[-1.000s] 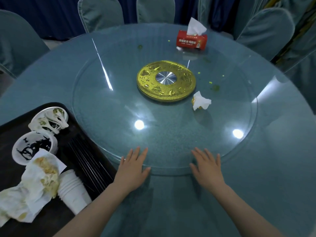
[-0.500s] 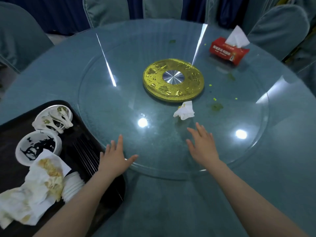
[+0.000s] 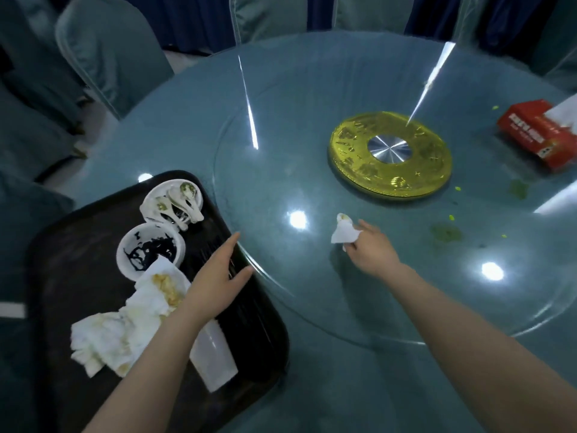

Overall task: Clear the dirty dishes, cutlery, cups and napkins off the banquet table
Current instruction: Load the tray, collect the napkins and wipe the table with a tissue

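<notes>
- Crumpled white paper napkin (image 3: 343,232), stained yellow at its far tip: pinched in the curled fingers of the right hand (image 3: 371,250), over the near part of the round glass turntable (image 3: 281,126).
- Left hand (image 3: 215,285): fingers straight and apart, holding nothing, above the right edge of the black plastic tray (image 3: 78,232) at near left.
- On the tray: shallow white dish (image 3: 154,193) with soiled white ceramic spoons (image 3: 182,204); white bowl smeared with dark sauce (image 3: 150,250); heap of stained white napkins (image 3: 125,326); stack of white paper cups (image 3: 215,357) lying on its side.
- Embossed gold disc with brushed-metal hub (image 3: 390,153): centre of the turntable.
- Red cardboard tissue box (image 3: 537,132): far right.
- Green food spots (image 3: 446,234) on the glass, right.
- Teal tablecloth (image 3: 343,395); teal fabric-covered chairs (image 3: 106,45) around; dark blue curtains beyond.
</notes>
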Tool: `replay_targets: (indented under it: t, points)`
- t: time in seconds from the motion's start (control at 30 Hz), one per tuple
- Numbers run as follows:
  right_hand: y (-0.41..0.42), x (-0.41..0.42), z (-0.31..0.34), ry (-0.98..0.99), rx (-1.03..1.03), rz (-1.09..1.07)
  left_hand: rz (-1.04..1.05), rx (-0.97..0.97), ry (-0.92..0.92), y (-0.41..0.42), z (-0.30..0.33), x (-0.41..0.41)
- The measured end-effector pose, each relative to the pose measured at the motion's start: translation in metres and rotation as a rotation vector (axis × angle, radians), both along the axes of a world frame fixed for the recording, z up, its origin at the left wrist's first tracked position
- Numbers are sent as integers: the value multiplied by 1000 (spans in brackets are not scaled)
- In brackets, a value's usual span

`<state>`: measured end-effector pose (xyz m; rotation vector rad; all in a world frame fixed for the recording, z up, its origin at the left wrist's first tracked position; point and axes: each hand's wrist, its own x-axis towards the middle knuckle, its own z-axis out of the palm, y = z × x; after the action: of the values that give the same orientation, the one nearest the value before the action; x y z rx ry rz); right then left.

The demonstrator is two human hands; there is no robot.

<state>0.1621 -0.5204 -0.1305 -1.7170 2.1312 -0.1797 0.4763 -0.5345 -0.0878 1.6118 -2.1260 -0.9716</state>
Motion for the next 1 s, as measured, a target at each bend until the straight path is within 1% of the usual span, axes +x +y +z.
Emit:
replay_targets:
  t: [0.1, 0.2, 0.3, 0.4, 0.47, 0.53, 0.6, 0.7, 0.8, 0.87, 1.0]
  points:
    - [17, 55, 13, -150, -32, 84, 78, -38, 53, 14, 11, 30]
    - [29, 114, 33, -308, -155, 54, 193, -46, 115, 29, 18, 67]
    - [33, 178, 50, -410, -243, 141, 284, -67, 133, 40, 22, 105]
    - [39, 241, 63, -579, -230, 188, 372, -50, 163, 52, 23, 144]
    - [43, 275, 62, -575, -188, 321, 411, -22, 166, 63, 22, 169]
    - [45, 298, 53, -459, -127, 489, 419, 8, 158, 75, 18, 188]
    - [51, 306, 44, -380, -100, 590, 427, 31, 153, 87, 13, 200]
    - [63, 292, 40, -409, -108, 535, 451, 57, 169, 98, 7, 205]
    - [79, 259, 37, -424, -166, 382, 449, 74, 197, 101, 2, 199]
    - [93, 230, 34, -385, -179, 255, 418, 75, 201, 101, 0, 189]
    - [127, 158, 19, -262, -120, -1, 318, 54, 205, 95, 0, 161]
